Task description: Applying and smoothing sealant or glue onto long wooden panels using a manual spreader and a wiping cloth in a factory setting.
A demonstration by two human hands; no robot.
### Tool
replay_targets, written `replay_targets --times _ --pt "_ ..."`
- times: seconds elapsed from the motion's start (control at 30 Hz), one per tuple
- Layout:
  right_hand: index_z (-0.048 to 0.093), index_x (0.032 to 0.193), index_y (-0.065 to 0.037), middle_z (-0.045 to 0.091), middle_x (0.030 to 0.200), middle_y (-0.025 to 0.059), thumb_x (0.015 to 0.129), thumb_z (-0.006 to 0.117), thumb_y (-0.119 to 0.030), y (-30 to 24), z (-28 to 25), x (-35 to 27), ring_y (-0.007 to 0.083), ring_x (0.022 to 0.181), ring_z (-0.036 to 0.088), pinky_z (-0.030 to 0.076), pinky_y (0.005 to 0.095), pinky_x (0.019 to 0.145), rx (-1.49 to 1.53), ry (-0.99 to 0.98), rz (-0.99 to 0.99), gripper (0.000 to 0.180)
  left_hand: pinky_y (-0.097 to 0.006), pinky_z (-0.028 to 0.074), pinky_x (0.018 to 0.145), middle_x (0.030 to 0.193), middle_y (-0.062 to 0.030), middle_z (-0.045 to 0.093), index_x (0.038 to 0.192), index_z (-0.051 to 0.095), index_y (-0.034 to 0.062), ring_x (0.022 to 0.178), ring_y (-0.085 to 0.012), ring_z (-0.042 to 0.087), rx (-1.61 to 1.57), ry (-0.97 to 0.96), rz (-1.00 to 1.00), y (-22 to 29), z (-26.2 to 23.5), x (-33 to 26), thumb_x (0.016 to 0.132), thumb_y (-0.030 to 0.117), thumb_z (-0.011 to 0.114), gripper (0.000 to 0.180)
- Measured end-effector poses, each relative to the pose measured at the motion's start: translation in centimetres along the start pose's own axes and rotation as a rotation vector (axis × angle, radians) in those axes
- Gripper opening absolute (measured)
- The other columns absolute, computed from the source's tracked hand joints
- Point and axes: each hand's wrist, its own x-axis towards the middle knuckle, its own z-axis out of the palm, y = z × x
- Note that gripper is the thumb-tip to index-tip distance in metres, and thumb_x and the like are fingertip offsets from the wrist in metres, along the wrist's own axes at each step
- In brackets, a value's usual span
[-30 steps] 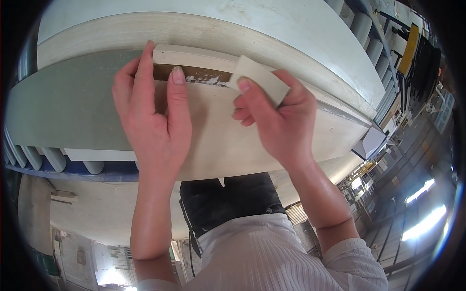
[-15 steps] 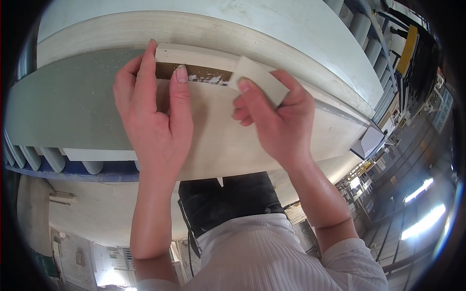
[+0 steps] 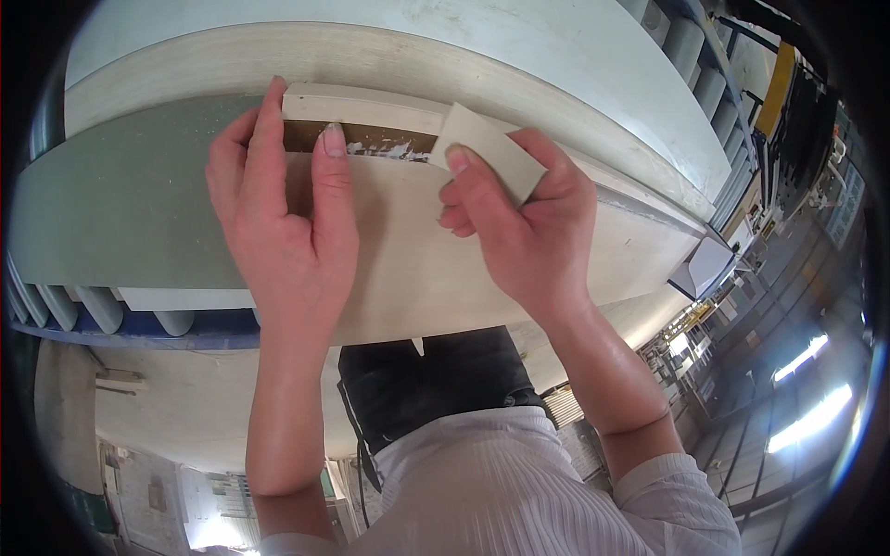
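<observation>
The pale edge-banding strip (image 3: 487, 148) is sitting pinched in the right hand (image 3: 524, 232), thumb on its near face and fingers curling behind, so that grip is closing firmly on the strip's loose end. The strip is lifting away at a slant from the brown exposed edge (image 3: 371, 141) of the light wooden panel (image 3: 417, 269), where white glue flecks are showing. The left hand (image 3: 283, 222) is lying flat on the panel, fingers together and stretching forward, its grip clamping nothing; two fingertips (image 3: 332, 139) are pressing at the brown edge, just beside the strip's root. Both forearms are reaching up from the lower rim. The panel is resting on a grey-green table (image 3: 120, 204) with rollers (image 3: 93, 306) along its side.
</observation>
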Motion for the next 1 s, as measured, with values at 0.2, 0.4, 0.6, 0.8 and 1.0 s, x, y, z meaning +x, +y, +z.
replay_targets --times 0.2,0.4,0.6,0.8,1.0 --pt "0.069 0.098 0.003 0.073 0.074 0.0103 0.098 0.074 -0.012 0.4 -0.3 0.1 0.0132 0.063 0.07 0.056 0.0251 0.057 -0.033 -0.011 -0.042 0.015 -0.039 0.046 0.096 0.121 -0.0178 0.06 0.137 0.063 0.0006 0.11 -0.0311 0.056 -0.005 0.001 0.008 -0.1 -0.1 0.0 0.098 0.02 0.071 0.044" --pt "0.068 0.097 0.003 0.072 0.075 0.0095 0.098 0.073 -0.012 0.8 -0.7 -0.1 0.0128 0.064 0.07 0.056 0.0249 0.057 -0.027 0.012 -0.028 0.015 -0.039 0.046 0.096 0.12 -0.0184 0.06 0.137 0.063 -0.0002 0.11 -0.0315 0.056 0.009 0.002 0.016 -0.2 -0.1 0.0 0.098 0.02 0.071 0.044" --pt "0.068 0.097 0.003 0.072 0.075 0.0091 0.097 0.075 -0.012 0.3 -0.6 -0.1 0.0123 0.064 0.069 0.056 0.0253 0.057 -0.048 0.027 -0.01 0.016 -0.039 0.046 0.096 0.12 -0.0184 0.06 0.137 0.063 0.0 0.11 -0.032 0.056 0.008 0.015 0.026 -0.1 0.0 0.0 0.098 0.019 0.071 0.044" --pt "0.068 0.098 0.003 0.072 0.075 0.0093 0.097 0.074 -0.012 0.2 -0.2 -0.2 0.0121 0.063 0.07 0.057 0.0256 0.057 -0.072 0.018 -0.006 0.016 -0.039 0.046 0.096 0.12 -0.0187 0.061 0.137 0.064 0.0003 0.111 -0.032 0.056 0.002 0.011 0.019 -0.1 0.1 -0.1 0.098 0.02 0.072 0.044" --pt "0.067 0.096 0.003 0.072 0.073 0.0092 0.097 0.074 -0.012 0.5 0.3 0.0 0.0115 0.063 0.069 0.058 0.0254 0.058 -0.08 -0.013 -0.076 0.016 -0.04 0.046 0.097 0.12 -0.0189 0.061 0.137 0.064 0.0002 0.11 -0.0321 0.056 -0.001 0.013 0.025 -0.2 0.0 -0.1 0.097 0.02 0.072 0.045"
